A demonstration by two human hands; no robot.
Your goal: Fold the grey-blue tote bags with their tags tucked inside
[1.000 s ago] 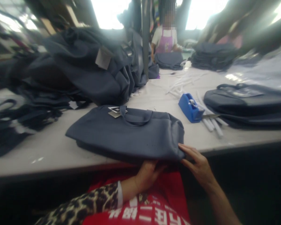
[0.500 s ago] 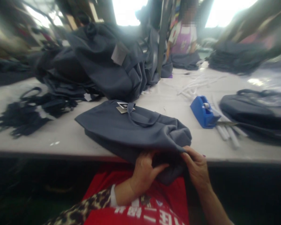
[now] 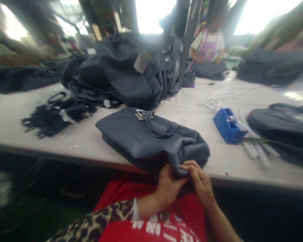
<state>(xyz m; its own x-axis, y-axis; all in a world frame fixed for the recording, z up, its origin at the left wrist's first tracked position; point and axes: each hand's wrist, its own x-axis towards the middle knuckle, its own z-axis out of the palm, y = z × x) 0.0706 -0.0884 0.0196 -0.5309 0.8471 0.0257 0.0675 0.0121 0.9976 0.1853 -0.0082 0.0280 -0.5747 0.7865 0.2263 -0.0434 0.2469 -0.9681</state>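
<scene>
A dark blue-grey fabric bag (image 3: 141, 137) lies at the table's front edge, its near right end hanging over towards my red apron. On its upper face are a strap handle (image 3: 161, 129) and a paper hang tag (image 3: 142, 114). My left hand (image 3: 168, 188) grips the overhanging cloth from below, thumb pointing right, some fingers hidden by the bag. Beside it, my right hand (image 3: 198, 179) pinches a gathered fold at the bag's near right end. The two hands are almost touching.
A blue tape dispenser (image 3: 228, 126) stands right of the bag, with white rolled strips (image 3: 259, 153) beside it. A bundle of dark straps (image 3: 58, 116) lies left. Behind rises a large heap of dark bags (image 3: 131, 74); more bags (image 3: 282, 124) lie right. A person (image 3: 208, 48) stands across the table.
The bag's opening, spread between my hands before, is now gathered closed. My right hand has come left, close to my left hand. The whole view has shifted a little.
</scene>
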